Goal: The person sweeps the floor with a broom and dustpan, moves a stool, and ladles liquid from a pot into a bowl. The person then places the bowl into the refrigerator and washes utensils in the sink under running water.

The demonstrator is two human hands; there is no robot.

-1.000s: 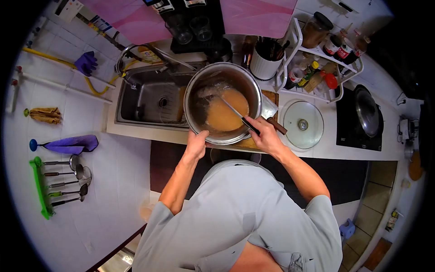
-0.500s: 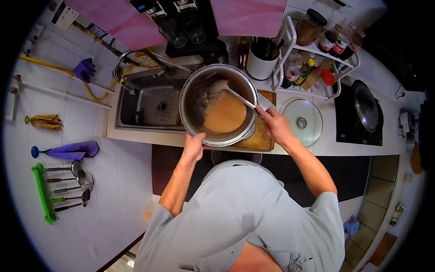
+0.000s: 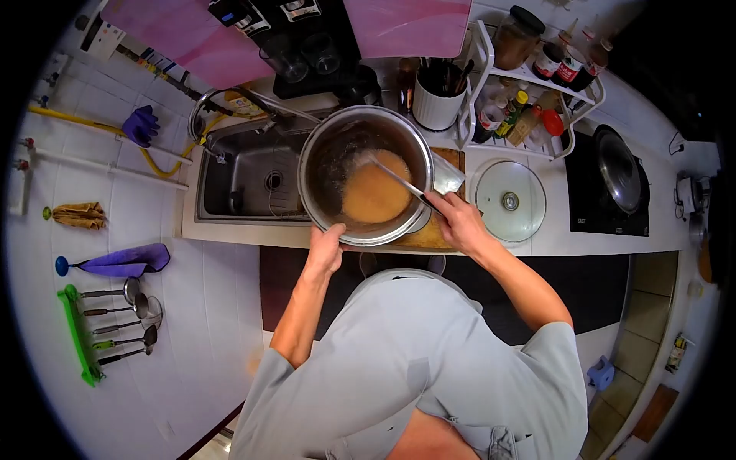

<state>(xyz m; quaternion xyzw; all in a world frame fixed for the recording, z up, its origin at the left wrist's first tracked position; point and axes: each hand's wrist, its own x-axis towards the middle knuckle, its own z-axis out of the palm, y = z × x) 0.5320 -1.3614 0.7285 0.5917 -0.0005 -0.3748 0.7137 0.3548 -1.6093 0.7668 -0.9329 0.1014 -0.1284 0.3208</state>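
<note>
A deep metal pot [image 3: 308,192] stands at the counter's front edge, between the sink and a wooden cutting board [image 3: 458,165]. Cloudy orange-brown liquid [image 3: 376,198] fills its bottom, tilted toward me. My left hand [image 3: 326,247] is closed on the near left rim, thumb on top. The fingers of my right hand [image 3: 458,220] wrap round the dark grip of a long-handled metal spoon [image 3: 400,181]. The spoon's head lies in the liquid at the far side, blurred and partly hidden. Beside my right hand rests a glass lid [image 3: 498,184] with a round knob.
A metal sink [image 3: 211,180] with a faucet is at left. Behind the pot is a white utensil holder [image 3: 438,111]. A white rack [image 3: 491,73] carries bottles and jars. A covered pan [image 3: 616,169] sits on the black cooktop at right. Ladles [image 3: 130,290] hang on the left wall.
The spoon's head has dipped lower into the liquid, and my right hand has shifted slightly down and left. The pot remains in my left hand's hold. The whole view has shifted slightly.
</note>
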